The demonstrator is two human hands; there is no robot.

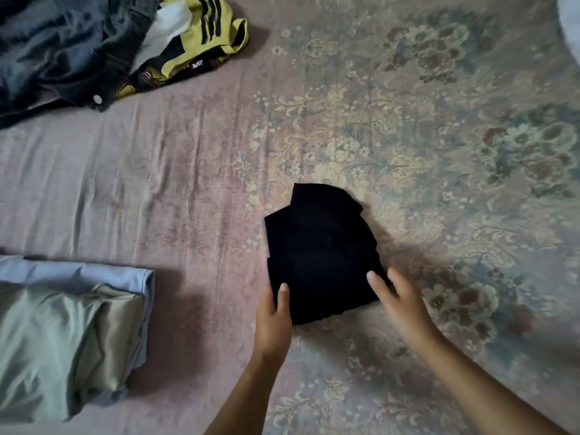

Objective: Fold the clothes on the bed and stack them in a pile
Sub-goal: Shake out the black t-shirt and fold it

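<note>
A black garment [320, 249], folded into a small square, lies on the bed near the middle. My left hand [273, 318] grips its near left corner, thumb on top. At the near right edge my right hand [395, 296] also holds the garment, thumb on top and fingers at its side. At the left lies a pile of folded clothes: a pale green piece [59, 346] on top of a light blue one [94, 274]. Unfolded clothes sit at the far left: dark jeans [62, 54], a yellow shirt with black stripes [201, 36] and a white piece [166, 26].
The bed is covered by a pink sheet with a floral pattern [408, 127]. A white object [571, 29] shows at the far right edge.
</note>
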